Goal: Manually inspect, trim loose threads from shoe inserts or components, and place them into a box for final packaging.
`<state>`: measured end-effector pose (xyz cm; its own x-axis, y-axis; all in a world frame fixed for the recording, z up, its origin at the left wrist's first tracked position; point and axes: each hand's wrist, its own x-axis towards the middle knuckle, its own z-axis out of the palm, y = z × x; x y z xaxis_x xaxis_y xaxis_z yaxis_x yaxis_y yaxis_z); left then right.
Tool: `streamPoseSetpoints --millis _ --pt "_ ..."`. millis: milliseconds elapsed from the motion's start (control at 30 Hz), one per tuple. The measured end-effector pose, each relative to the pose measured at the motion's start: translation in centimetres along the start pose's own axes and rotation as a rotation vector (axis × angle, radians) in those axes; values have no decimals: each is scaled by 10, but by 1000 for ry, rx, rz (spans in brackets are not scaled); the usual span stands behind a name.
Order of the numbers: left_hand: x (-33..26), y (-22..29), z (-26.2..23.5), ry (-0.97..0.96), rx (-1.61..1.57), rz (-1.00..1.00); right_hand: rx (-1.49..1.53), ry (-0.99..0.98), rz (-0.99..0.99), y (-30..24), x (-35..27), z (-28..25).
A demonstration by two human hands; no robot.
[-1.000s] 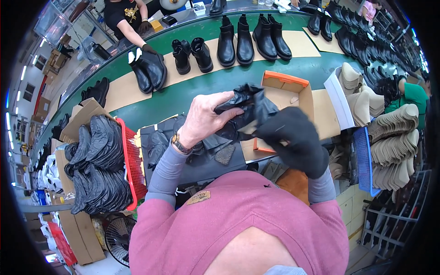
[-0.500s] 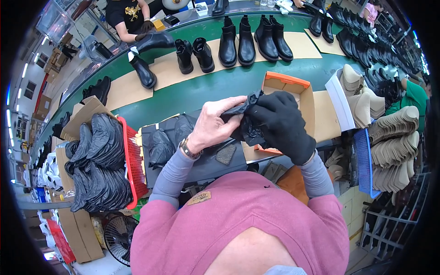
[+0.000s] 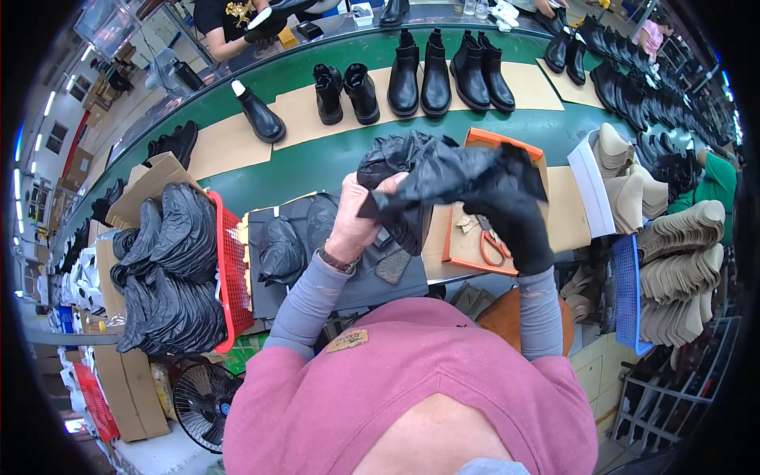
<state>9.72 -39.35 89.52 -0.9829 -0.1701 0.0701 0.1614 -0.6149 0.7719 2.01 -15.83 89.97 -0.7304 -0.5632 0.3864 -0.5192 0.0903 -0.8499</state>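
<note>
A crumpled sheet of thin black plastic [image 3: 455, 178] stretches between my hands above the bench. My bare left hand [image 3: 354, 222], with a wristwatch, is closed round a rounded bundle in black plastic [image 3: 385, 157]; what is inside is hidden. My right hand [image 3: 516, 231], in a black glove, is at the right part of the sheet, its fingertips partly covered by the plastic. Below the left hand, more black plastic-wrapped bundles [image 3: 281, 252] lie on a dark flat surface [image 3: 317, 297], beside a small grey rough-faced block [image 3: 392, 267].
An orange-rimmed box [image 3: 507, 142] with red-handled scissors [image 3: 495, 249] stands at my right. Left is a red basket [image 3: 227, 277] beside stacked black plastic-covered shapes [image 3: 170, 309]. Right are a blue basket [image 3: 627, 293] and stacked beige shoe forms [image 3: 677, 261]. Black ankle boots [image 3: 404, 79] line the green bench.
My right hand has moved slightly right and down, and the plastic is now spread out between my hands. The scissors have come into view. A co-worker across the bench has lifted a boot away.
</note>
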Motion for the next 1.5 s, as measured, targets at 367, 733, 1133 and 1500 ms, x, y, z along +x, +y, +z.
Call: streamPoseSetpoints --millis 367,733,1133,1500 --pt "-1 -26 -13 78 -30 -101 715 362 89 -13 16 6" --pt "4 -36 -41 135 122 -167 440 259 383 4 14 -14" --pt "-2 -47 -24 101 756 260 574 55 384 -34 17 13" --pt "-9 -40 -24 -9 462 258 -832 -35 -311 -37 -6 83"
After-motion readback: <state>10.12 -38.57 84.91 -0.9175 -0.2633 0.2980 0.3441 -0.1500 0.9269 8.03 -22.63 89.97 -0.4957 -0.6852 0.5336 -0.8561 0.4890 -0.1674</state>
